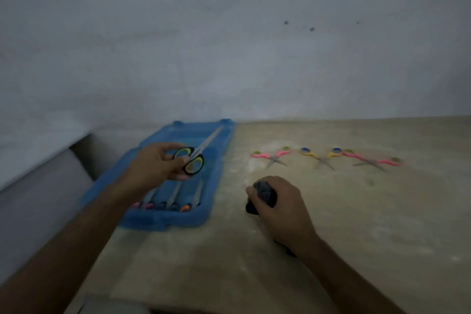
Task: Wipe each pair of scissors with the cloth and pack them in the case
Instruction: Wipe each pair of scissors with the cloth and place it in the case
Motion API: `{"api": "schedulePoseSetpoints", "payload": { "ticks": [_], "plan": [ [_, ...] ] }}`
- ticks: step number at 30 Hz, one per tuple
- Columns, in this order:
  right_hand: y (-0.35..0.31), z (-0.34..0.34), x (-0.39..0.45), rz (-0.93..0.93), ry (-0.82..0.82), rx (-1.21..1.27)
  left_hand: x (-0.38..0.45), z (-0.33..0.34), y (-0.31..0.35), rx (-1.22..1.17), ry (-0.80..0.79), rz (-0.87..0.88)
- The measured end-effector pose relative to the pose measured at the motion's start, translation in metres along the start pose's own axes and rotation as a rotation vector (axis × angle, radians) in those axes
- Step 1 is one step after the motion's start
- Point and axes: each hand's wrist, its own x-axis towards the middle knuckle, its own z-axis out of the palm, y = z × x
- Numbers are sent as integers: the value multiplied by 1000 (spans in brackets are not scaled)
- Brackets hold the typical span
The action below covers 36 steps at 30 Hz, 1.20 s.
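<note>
My left hand [155, 164] holds a large pair of scissors [195, 158] with black and yellow-green handles over the open blue case [216, 181], blades pointing toward the case's far end. Several scissors [173, 197] lie in the near part of the case, their pink, dark and orange handles toward me. My right hand [277, 201] grips a bunched dark cloth [262, 192] on the table to the right of the case. Three small pairs lie open on the table further right: a pink one [271, 157], a yellow and blue one [321, 155] and another pink one [373, 160].
The beige table [331, 224] ends at a grey wall [229, 46] behind. To the left of the case the table drops off beside a grey ledge [38, 186]. The picture is dim and blurred.
</note>
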Motion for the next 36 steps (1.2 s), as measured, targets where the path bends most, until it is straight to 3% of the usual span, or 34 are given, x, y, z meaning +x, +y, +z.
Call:
{"api": "schedulePoseSetpoints", "payload": {
  "ticks": [3,7,12,22,36],
  "plan": [
    [1,10,0,-30,-21,-47,11,-51,-15,214,105,-27],
    [-1,23,-3,-28,-63,-104,17,-109,-43,421,195,-216],
    [-4,25,-3,1,-66,-120,26,-124,-75,599,101,-355],
    [-6,23,0,51,-74,-92,26,-114,-75,1243,-35,-355],
    [-4,21,5,55,-104,-79,29,-102,-58,1527,-231,-448]
  ]
}}
